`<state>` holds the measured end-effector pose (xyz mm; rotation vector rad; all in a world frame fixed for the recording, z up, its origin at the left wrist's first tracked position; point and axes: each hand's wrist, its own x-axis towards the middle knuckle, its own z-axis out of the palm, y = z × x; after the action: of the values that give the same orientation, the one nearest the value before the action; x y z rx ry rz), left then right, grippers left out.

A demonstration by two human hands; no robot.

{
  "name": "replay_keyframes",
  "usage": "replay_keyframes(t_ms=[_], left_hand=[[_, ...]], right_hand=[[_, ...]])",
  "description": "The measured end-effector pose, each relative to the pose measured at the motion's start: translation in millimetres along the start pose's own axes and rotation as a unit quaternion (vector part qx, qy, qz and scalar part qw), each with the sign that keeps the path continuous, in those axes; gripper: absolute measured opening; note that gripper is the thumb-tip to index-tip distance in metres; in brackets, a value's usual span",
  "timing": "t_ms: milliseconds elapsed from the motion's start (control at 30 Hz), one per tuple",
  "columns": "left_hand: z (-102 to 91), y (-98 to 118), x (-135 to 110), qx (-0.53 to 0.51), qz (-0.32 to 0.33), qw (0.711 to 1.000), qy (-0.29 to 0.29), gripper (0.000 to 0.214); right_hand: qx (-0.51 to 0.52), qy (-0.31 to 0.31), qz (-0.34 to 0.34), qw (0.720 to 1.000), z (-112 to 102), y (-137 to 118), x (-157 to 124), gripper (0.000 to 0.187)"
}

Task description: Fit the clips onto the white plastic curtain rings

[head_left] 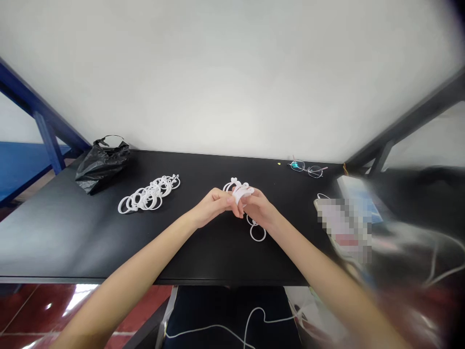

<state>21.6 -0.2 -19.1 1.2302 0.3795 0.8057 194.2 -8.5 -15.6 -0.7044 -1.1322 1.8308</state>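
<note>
- Both hands are meeting around the middle of the matte black desk (72,232), a bit toward its back edge.
- Left hand (214,203) is curling its fingers in and pinching the white plastic rings (242,193), thin smooth hoops poking up between the two hands.
- Right hand (260,209) is pressing closed on the same bunch from the other side.
- A loose ring (257,234) is lying flat just below the right hand.
- A pile of rings (148,196), same glossy white loops, is sprawling toward the back-left.
- Crinkly black bag (101,162) is slumping at the back-left corner, and wire-frame glasses (307,168) are sitting by the back edge, right side.
</note>
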Motion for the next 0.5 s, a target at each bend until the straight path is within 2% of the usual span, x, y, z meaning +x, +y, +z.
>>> replay_keyframes(t_ms=[100, 233, 367, 433, 500], left_hand=[[-5.1, -2, 2, -0.061, -0.039, 0.997, 0.022, 0.039], [-0.3, 0, 3, -0.091, -0.09, 0.984, 0.127, 0.045], [10.6, 1, 6, -0.045, -0.081, 0.969, 0.229, 0.049], [12.4, -1, 7, -0.003, -0.063, 0.96, 0.271, 0.041], [10.2, -5, 8, 0.049, -0.053, 0.956, 0.283, 0.03]], right_hand=[[0.018, 0.011, 0.022, 1.0, 5, 5, 0, 0.006], [0.064, 0.093, 0.038, 0.993, 8, 10, 2, 0.017], [0.102, 0.111, 0.051, 0.987, 7, 16, 6, 0.023], [0.098, 0.113, 0.052, 0.987, 7, 17, 7, 0.027], [0.07, 0.109, 0.046, 0.99, 7, 18, 6, 0.029]])
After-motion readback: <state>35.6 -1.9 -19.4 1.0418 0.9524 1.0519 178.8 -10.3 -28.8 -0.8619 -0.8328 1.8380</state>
